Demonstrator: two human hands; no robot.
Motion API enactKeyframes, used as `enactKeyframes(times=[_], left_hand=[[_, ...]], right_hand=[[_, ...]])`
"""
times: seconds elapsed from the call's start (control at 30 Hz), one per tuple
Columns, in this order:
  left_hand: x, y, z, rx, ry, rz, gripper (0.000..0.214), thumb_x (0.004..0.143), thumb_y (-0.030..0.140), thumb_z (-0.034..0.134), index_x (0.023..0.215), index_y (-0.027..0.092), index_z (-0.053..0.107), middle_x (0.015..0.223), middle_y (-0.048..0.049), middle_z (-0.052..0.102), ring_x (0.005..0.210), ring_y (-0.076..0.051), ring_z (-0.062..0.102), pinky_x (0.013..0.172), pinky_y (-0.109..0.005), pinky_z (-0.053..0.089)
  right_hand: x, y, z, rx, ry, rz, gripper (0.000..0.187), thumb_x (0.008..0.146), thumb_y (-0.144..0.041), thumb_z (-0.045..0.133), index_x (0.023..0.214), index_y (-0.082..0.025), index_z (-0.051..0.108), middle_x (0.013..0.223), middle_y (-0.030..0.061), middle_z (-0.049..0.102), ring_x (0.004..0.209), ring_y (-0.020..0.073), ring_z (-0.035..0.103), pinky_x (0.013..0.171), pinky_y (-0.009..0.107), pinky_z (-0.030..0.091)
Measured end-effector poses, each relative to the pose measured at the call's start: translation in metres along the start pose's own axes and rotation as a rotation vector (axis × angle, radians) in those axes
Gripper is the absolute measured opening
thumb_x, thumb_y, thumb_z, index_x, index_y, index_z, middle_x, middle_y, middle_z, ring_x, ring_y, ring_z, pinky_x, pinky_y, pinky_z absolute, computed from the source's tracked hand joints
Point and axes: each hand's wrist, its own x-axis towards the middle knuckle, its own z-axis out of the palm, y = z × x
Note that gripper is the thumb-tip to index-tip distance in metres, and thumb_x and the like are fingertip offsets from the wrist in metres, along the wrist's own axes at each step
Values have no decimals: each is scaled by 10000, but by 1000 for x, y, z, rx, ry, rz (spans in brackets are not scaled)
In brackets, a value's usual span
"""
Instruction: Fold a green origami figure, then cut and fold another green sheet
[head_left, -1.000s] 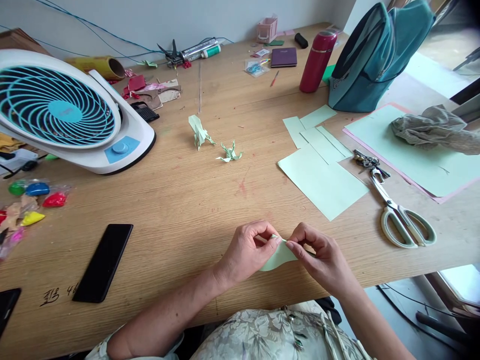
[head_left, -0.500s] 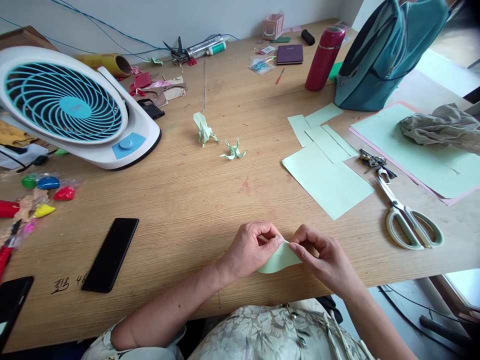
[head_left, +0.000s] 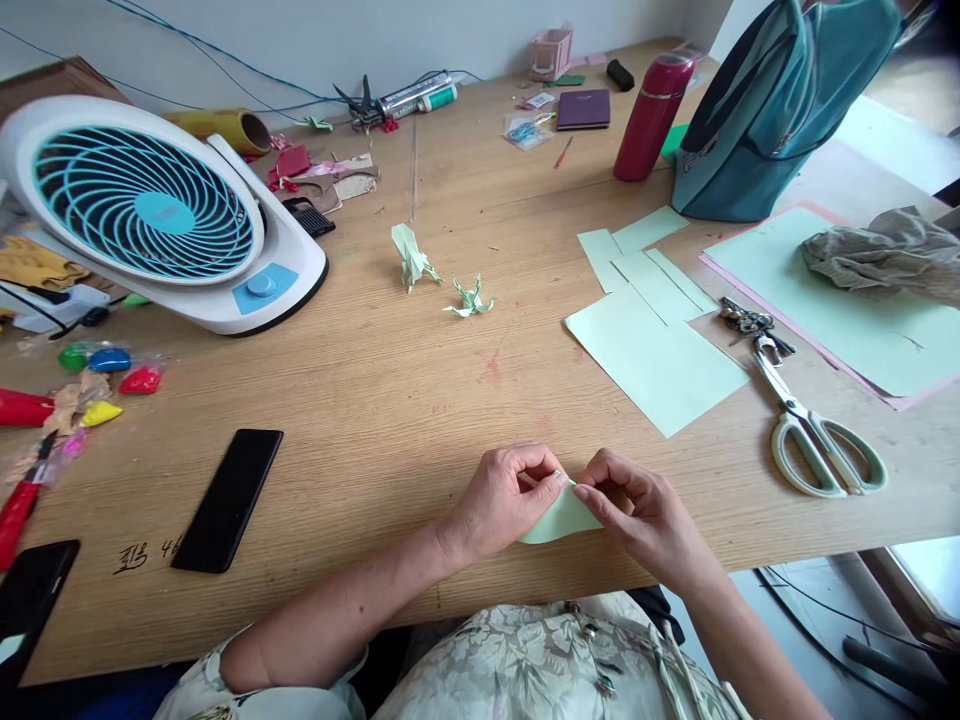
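Note:
Near the front edge of the wooden table (head_left: 375, 400), my left hand (head_left: 501, 500) and my right hand (head_left: 639, 515) both pinch a small piece of pale green paper (head_left: 561, 520), folded over on itself. Their fingertips meet at its top corner. The paper rests low on the tabletop between the two hands. Farther back lie two finished folded green paper figures (head_left: 412, 257) (head_left: 470, 298).
Loose green sheets (head_left: 652, 355), scissors (head_left: 814, 430) with keys and a larger sheet under a cloth (head_left: 885, 255) lie right. A teal bag (head_left: 765, 110) and red bottle (head_left: 651, 115) stand behind. A fan (head_left: 157, 215), black phone (head_left: 227, 498) and coloured clay (head_left: 105, 380) are left.
The hands keep the same pinch on the paper. The camera has shifted a little, so the table's things sit slightly further right in the picture.

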Motion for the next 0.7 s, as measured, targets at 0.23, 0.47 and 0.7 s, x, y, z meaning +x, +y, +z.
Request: enactKeyframes(times=[0.23,0.47,0.7], left_hand=[[-13,0,-12,3,-50,-42,170,892,231,559,804,148,679,769,-11,677,701,-103,602,619,-175,461],[-34,-2,-20,-99,-58,-145,175,870,284,621,982,159,673,894,-44,713,791,-146,649,706,-231,511],[-27,-4,1,24,27,-114,90,865,263,616,840,177,626,739,15,617,685,-109,553,652,-210,439]], right_hand=[[4,-2,3,-21,-47,13,292,913,-398,602,716,-184,582,665,-17,523,574,104,425,520,239,328],[3,-1,7,16,-85,7,290,927,-396,585,725,-189,573,684,-8,540,597,112,446,526,244,326],[2,-3,9,66,-11,1,339,876,-424,663,668,-192,528,626,-33,460,560,103,390,507,241,299]])
